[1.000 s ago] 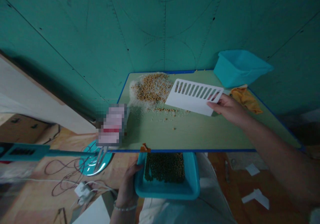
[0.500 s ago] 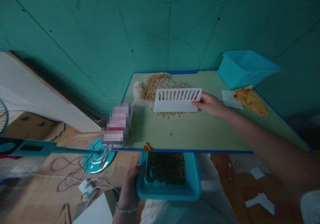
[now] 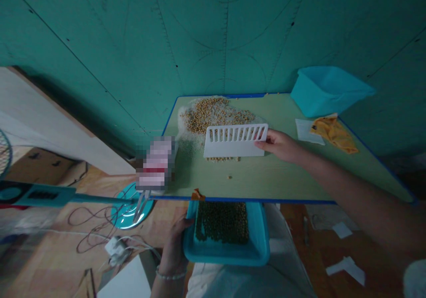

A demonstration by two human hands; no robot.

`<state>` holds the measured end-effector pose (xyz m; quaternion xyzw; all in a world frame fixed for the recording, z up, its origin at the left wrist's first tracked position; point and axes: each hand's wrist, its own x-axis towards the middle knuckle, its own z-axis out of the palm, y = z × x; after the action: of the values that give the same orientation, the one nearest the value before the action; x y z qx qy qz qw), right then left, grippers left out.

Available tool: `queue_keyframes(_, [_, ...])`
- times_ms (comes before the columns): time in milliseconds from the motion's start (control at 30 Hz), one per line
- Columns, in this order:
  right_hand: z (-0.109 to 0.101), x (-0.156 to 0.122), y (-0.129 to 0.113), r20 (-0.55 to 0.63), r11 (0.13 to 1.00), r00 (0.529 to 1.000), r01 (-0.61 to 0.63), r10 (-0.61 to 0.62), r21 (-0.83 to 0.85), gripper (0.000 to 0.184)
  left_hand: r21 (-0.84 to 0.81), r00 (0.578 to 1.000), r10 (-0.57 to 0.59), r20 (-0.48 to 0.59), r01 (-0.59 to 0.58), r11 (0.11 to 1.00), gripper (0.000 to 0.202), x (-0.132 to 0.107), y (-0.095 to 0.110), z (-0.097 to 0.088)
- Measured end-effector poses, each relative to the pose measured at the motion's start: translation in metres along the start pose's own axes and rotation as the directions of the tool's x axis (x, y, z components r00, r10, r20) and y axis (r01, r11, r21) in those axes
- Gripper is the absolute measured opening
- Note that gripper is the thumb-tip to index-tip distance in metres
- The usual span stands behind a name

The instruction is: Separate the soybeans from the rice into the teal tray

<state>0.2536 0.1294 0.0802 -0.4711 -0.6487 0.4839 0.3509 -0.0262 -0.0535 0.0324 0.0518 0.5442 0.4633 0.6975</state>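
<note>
My right hand (image 3: pixel 278 145) grips the right end of a white slotted plastic plate (image 3: pixel 234 148), tilted on the tabletop. Behind the plate lies a spread of tan soybeans (image 3: pixel 199 116) mixed with fine white grains; a short row of beans shows along its near edge. One loose bean (image 3: pixel 229 177) sits nearer the front edge. Below that edge, my left hand (image 3: pixel 179 236) is closed on the left rim of a blue plastic basin (image 3: pixel 226 259). Inside the basin are many small dark green beans (image 3: pixel 221 225), with some tan ones at the right.
At the back right of the table (image 3: pixel 282 178) stands a blue bin (image 3: pixel 316 98), near a yellow cloth (image 3: pixel 334 134) and white paper (image 3: pixel 308 134). A blurred pinkish item (image 3: pixel 155 162) lies at the left edge. A teal fan stand (image 3: pixel 129 213), cables and a power strip (image 3: pixel 116 250) occupy the floor.
My right hand has drawn the slotted plate a little toward the front edge, with beans moving ahead of it. My left hand and the basin stay almost in place.
</note>
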Motion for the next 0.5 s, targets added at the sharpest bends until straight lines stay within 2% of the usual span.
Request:
queue_keyframes(233, [0.004, -0.01, -0.006, -0.002, 0.999, 0.999, -0.037, 0.037, 0.025, 0.024, -0.026, 0.998, -0.041, 0.038, 0.042, 0.999, 0.045, 0.005, 0.0, -0.002])
queue_keyframes(400, [0.006, -0.021, -0.008, 0.043, 0.998, 0.998, -0.053, 0.054, -0.019, 0.029, 0.011, 1.0, -0.022, 0.016, 0.022, 1.0, 0.041, 0.003, -0.001, 0.0])
queue_keyframes(500, [0.006, -0.025, -0.007, 0.02, 0.998, 0.998, -0.059, 0.06, -0.031, 0.028, 0.015, 1.0, -0.01, 0.018, 0.009, 1.0, 0.04, 0.001, -0.001, 0.002])
